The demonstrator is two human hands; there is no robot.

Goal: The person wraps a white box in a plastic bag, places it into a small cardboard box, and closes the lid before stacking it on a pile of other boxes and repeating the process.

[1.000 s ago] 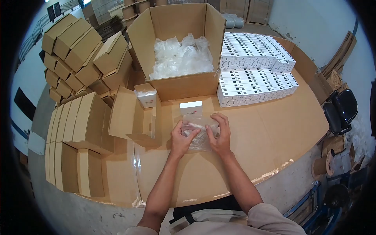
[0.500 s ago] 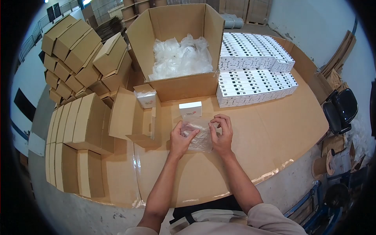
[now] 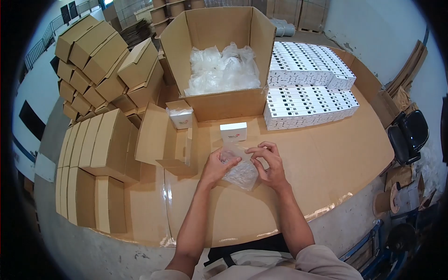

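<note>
My left hand (image 3: 215, 167) grips a clear, crinkled plastic bag (image 3: 242, 175) by its left side, the thumb lying across it. At the bag's upper right edge are the curled fingers of my right hand (image 3: 269, 164), with thumb and forefinger pinched at the plastic. Just beyond the bag, a small white box (image 3: 233, 131) with a red mark stands on the cardboard-covered table (image 3: 317, 172). To the left, an open brown carton (image 3: 156, 135) has another white box (image 3: 181, 118) in clear plastic at its far end.
A large open carton (image 3: 226, 103) full of clear plastic bags (image 3: 224, 70) stands at the back. Stacked white boxes (image 3: 310, 109) fill the back right. Brown cartons (image 3: 109, 144) are piled along the left. A black chair (image 3: 408, 135) stands beyond the table's right edge.
The bag has turned, its lower end swinging right. My right hand has shifted slightly right and down along its edge. The whole view has moved a little.
</note>
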